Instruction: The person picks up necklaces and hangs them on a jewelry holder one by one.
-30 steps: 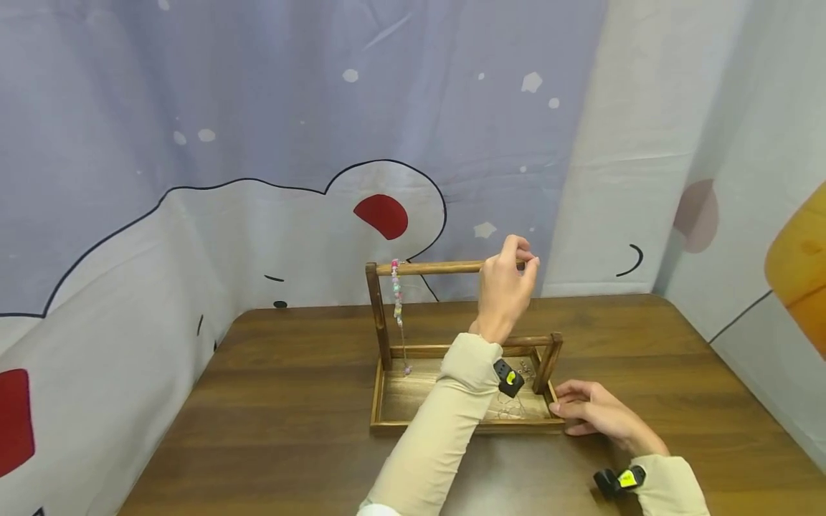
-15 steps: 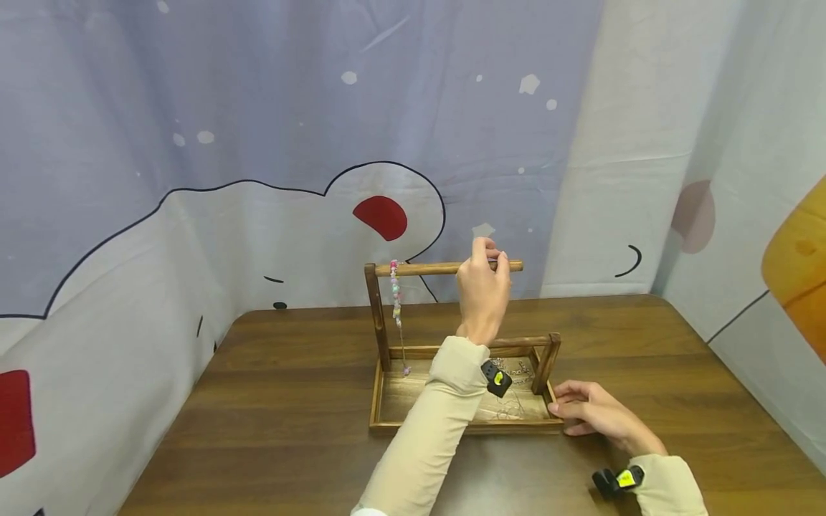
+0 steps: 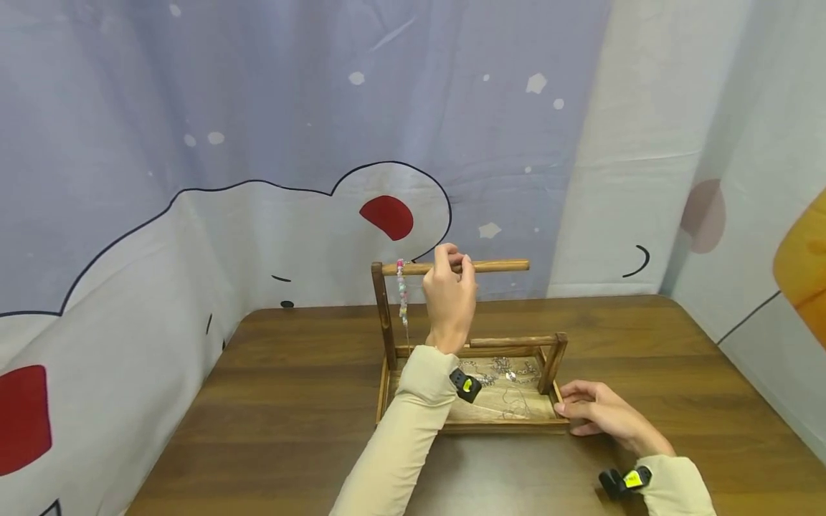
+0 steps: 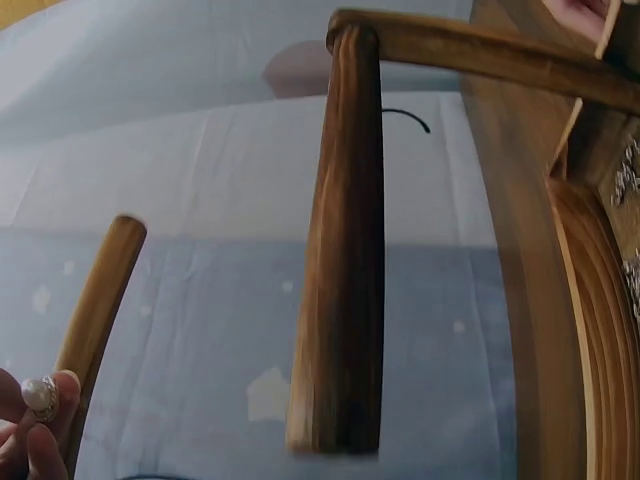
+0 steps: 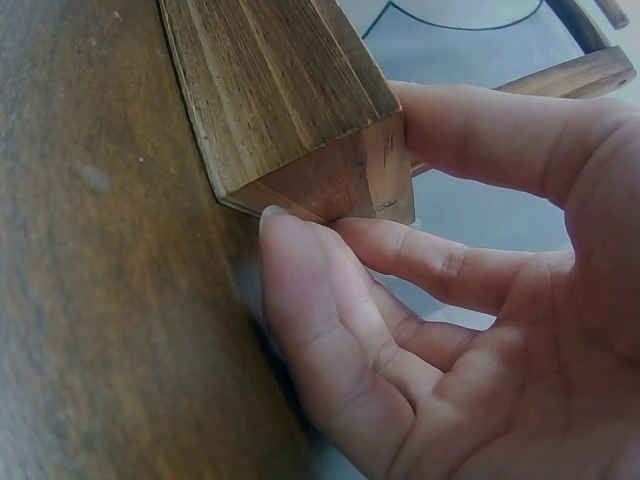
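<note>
A wooden jewellery stand (image 3: 529,423) has a tray base, a tall top bar (image 3: 503,266) and a lower bar (image 3: 513,342). My left hand (image 3: 449,301) is at the middle of the top bar. Its fingertips pinch a pearl-topped piece of jewellery (image 4: 40,393) against the bar; its back is hidden. My right hand (image 3: 603,412) holds the tray's right front corner, with fingers around the tray's end wall (image 5: 330,175). Left of my left hand, a pastel beaded string (image 3: 403,290) hangs from the top bar, its lower end behind the sleeve.
Silvery chains (image 3: 503,369) and thin loops (image 3: 516,405) lie in the tray. The stand rests on a brown wooden table (image 3: 290,401). A printed curtain (image 3: 290,129) hangs close behind the table. Each wrist carries a small black camera (image 3: 466,385).
My left hand has slid leftward along the top bar, from its free right end toward the beaded string, uncovering the chains in the tray. My right hand stays at the tray corner.
</note>
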`<state>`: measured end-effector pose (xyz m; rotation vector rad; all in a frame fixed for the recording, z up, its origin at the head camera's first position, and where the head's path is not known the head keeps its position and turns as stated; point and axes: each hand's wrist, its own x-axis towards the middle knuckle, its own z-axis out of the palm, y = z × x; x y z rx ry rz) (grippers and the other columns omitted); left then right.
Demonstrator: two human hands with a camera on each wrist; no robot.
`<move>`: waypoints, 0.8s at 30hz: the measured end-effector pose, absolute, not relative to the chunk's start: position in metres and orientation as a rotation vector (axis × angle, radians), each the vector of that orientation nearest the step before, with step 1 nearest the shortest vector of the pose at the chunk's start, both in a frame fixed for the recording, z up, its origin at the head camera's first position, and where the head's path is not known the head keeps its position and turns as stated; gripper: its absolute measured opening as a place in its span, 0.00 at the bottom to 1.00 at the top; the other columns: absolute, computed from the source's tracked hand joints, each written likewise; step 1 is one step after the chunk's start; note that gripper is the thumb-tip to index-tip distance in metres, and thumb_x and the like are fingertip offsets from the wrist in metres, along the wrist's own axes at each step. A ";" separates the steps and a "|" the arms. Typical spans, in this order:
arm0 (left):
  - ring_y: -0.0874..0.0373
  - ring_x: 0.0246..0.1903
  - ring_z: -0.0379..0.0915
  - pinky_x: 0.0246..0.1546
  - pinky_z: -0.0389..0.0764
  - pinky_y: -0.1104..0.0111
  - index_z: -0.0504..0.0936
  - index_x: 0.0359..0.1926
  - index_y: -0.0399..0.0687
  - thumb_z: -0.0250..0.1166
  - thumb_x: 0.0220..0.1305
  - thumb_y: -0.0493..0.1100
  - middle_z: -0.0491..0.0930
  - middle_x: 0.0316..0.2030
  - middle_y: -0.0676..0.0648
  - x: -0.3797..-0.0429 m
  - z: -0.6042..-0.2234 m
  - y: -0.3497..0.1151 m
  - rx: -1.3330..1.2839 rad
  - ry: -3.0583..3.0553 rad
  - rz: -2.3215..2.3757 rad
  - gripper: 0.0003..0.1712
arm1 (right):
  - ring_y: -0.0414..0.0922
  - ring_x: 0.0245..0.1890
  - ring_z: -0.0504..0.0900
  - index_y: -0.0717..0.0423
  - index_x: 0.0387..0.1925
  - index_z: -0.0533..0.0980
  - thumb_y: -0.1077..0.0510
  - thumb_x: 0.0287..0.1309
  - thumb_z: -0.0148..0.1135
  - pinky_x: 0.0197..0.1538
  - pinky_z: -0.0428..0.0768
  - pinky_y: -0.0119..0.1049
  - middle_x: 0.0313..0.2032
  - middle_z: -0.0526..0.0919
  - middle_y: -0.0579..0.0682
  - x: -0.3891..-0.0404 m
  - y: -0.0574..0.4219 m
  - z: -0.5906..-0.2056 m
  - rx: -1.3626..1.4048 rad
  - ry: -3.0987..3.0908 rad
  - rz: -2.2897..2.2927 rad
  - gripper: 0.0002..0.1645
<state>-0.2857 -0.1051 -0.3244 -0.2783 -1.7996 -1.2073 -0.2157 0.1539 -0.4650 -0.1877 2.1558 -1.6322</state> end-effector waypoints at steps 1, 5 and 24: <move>0.63 0.16 0.76 0.19 0.72 0.83 0.73 0.38 0.37 0.58 0.59 0.32 0.81 0.28 0.45 -0.284 -0.325 -0.108 -0.274 -1.788 -1.208 0.06 | 0.47 0.40 0.77 0.75 0.54 0.61 0.56 0.56 0.60 0.41 0.79 0.46 0.43 0.72 0.59 -0.216 0.154 -0.465 -0.177 2.156 -1.632 0.33; 0.63 0.14 0.75 0.17 0.72 0.80 0.73 0.39 0.37 0.57 0.61 0.34 0.81 0.29 0.45 -0.278 -0.329 -0.120 -0.236 -1.751 -1.171 0.05 | 0.47 0.40 0.77 0.74 0.54 0.61 0.56 0.56 0.60 0.41 0.79 0.46 0.44 0.72 0.60 -0.216 0.154 -0.465 -0.175 2.148 -1.634 0.32; 0.60 0.22 0.81 0.22 0.78 0.68 0.76 0.36 0.40 0.62 0.59 0.37 0.84 0.30 0.47 -0.246 -0.362 -0.157 -0.101 -1.783 -0.882 0.06 | 0.47 0.39 0.77 0.74 0.53 0.62 0.56 0.55 0.61 0.41 0.79 0.46 0.42 0.73 0.59 -0.218 0.154 -0.466 -0.196 2.167 -1.634 0.32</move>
